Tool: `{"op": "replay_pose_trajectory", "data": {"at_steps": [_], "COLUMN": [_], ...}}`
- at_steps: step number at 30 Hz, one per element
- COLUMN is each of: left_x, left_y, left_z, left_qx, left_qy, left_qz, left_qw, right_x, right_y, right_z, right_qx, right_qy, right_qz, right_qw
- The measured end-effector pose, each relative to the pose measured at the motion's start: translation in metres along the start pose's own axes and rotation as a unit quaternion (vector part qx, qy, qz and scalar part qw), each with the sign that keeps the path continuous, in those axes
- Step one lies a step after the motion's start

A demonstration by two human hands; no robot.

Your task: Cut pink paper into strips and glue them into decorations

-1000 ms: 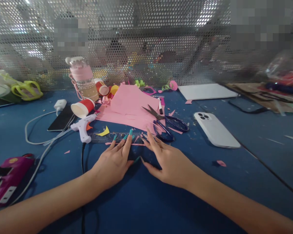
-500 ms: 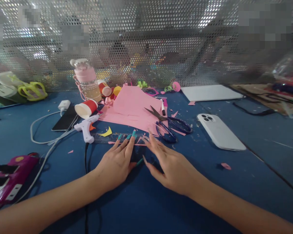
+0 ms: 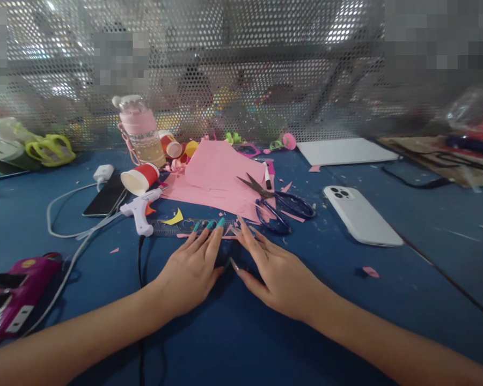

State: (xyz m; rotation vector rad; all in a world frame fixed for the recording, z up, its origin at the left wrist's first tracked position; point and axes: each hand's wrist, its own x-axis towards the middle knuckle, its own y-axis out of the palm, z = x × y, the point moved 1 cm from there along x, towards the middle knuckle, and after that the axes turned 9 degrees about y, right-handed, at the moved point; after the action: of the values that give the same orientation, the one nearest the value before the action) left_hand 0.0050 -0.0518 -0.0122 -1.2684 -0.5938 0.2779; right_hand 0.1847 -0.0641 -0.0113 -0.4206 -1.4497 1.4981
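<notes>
My left hand is open, palm down, with its teal-nailed fingertips over a clear stencil ruler on the blue table. My right hand lies open too, its fingertips at the ruler's right end; the two thumbs almost meet. Neither hand holds anything. Beyond the fingers are pink paper sheets, and on their right edge rest scissors with dark blue handles, blades parted. A white glue gun lies at the ruler's left end, close to a yellow paper scrap.
At left are a purple power strip, a black phone, a red paper cup and a pink-lidded bottle. A white phone and a white board lie right. Perforated metal closes off the back.
My right hand has shifted slightly left, bringing its thumb nearer the left one. The whole view has moved a little; the objects on the table stay in place.
</notes>
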Motion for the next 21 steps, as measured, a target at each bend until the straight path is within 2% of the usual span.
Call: {"op": "replay_pose_trajectory", "data": {"at_steps": [3,6,11,13,16,18,21], "left_x": [0.0,-0.002,-0.003,-0.002,0.004,0.007,0.011], "left_y": [-0.002,-0.004,-0.005,-0.007,-0.012,-0.015,-0.016], "left_z": [-0.003,-0.008,-0.011,-0.005,0.01,0.021,0.034], "left_qx": [0.001,-0.005,-0.009,0.002,0.03,0.042,0.072], "left_qy": [-0.009,-0.024,-0.035,-0.056,-0.087,-0.098,-0.05], "left_qz": [-0.01,0.007,0.007,-0.01,-0.025,-0.007,0.065], "left_qw": [1.0,1.0,0.999,0.998,0.995,0.994,0.994], "right_x": [0.0,0.001,0.004,0.007,0.01,0.012,0.013], "right_y": [-0.005,-0.011,-0.012,-0.011,-0.015,-0.021,-0.029], "right_z": [-0.002,-0.005,-0.015,-0.019,-0.028,-0.035,-0.041], "right_qx": [0.027,0.043,0.08,0.103,0.113,0.112,0.138], "right_qy": [0.015,0.02,0.048,0.084,0.148,0.185,0.222], "right_qz": [-0.054,-0.102,-0.091,-0.096,-0.164,-0.199,-0.2], "right_qw": [0.998,0.994,0.991,0.987,0.969,0.956,0.944]}}
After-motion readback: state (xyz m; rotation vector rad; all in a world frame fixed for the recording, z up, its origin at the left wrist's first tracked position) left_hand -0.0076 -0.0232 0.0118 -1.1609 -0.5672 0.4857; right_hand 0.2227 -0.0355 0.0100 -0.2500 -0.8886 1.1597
